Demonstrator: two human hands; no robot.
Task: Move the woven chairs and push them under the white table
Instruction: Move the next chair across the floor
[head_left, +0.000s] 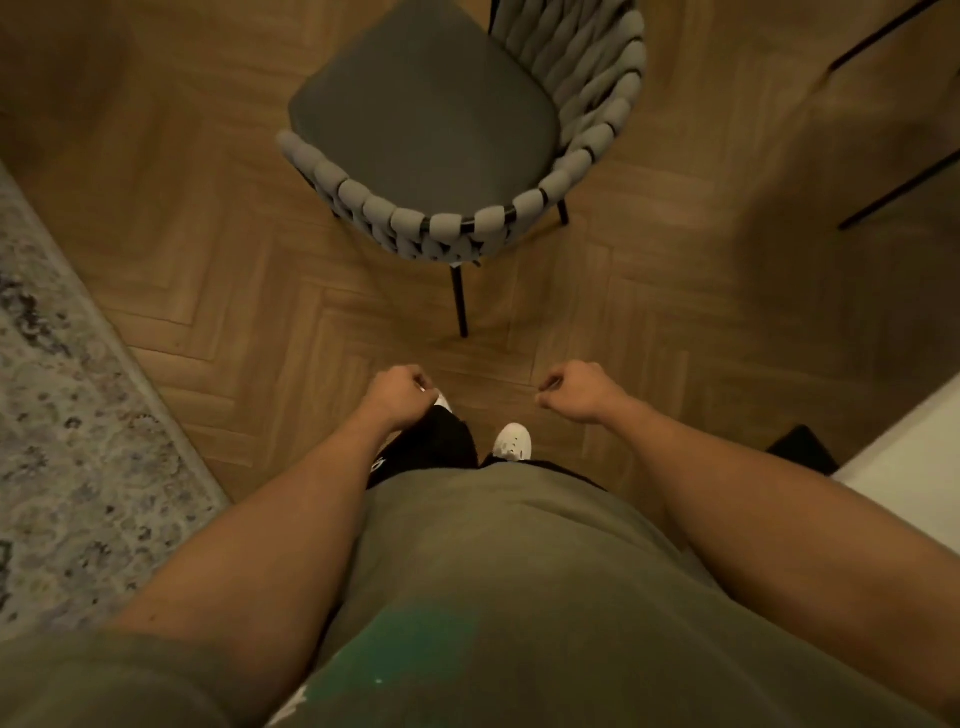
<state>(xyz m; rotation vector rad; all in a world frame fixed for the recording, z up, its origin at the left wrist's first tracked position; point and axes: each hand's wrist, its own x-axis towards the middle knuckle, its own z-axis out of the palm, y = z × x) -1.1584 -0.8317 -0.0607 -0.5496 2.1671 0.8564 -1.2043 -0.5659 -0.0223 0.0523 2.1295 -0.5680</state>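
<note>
Approach step, chair (431, 124) not yet gripped. It stands on the floor (208, 249) ahead, woven back toward the person. Left hand (400, 392) and right hand (576, 389) hang loosely curled, empty, well short of it. White table (904, 457) edge at right. Next: reach forward, grab the backrest rim.

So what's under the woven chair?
Under the grey woven chair you can see herringbone wooden floor and two thin black metal legs. The seat cushion covers the floor right beneath it and any other legs.
</note>
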